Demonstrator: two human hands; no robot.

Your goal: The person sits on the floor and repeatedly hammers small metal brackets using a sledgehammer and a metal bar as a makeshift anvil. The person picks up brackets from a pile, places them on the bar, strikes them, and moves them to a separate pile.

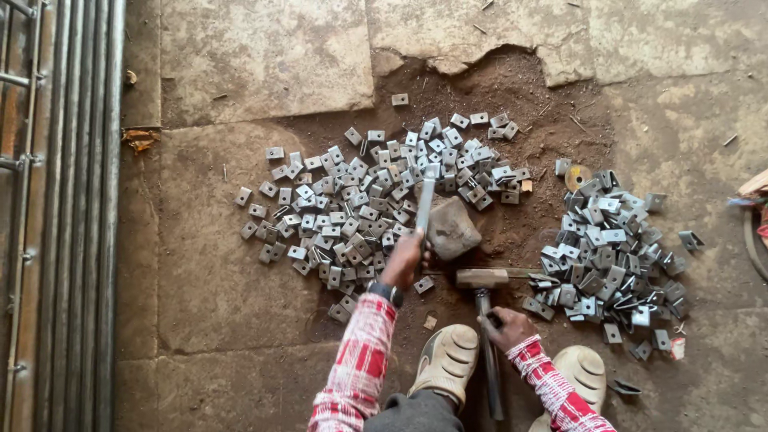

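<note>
My left hand [402, 261] grips a long grey metal tool [426, 194] that reaches out over a spread of several small square metal plates [352, 208]. My right hand [507, 326] is closed around the handle of a hammer [482, 279], whose head rests on the ground beside a grey stone [450, 229]. The stone sits between the two heaps, just right of my left hand. A second heap of metal plates [606, 256] lies to the right of the hammer. Both sleeves are red-and-white checked.
My two light shoes [448, 358] stand at the bottom edge, either side of the hammer handle. Steel bars [68, 216] run along the left side. The ground is cracked concrete with a patch of bare dirt [512, 88]. A round disc [576, 177] lies by the right heap.
</note>
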